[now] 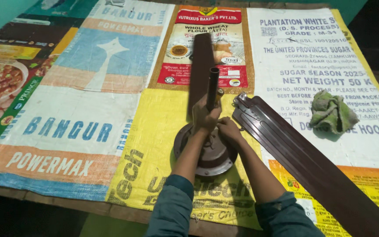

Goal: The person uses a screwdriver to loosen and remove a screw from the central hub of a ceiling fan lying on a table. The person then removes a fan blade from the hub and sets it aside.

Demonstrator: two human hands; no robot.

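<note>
Sack-covered table (110, 109), both hands (218, 125) on fan motor (211, 156)

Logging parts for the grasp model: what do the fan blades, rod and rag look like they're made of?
Fan blades: likely painted sheet metal, glossy brown with pressed ribs and a bare metal end bracket. Rod: looks like a dark painted metal tube, open at the top. Rag: soft woven cloth, crumpled, greenish and grimy.
</note>
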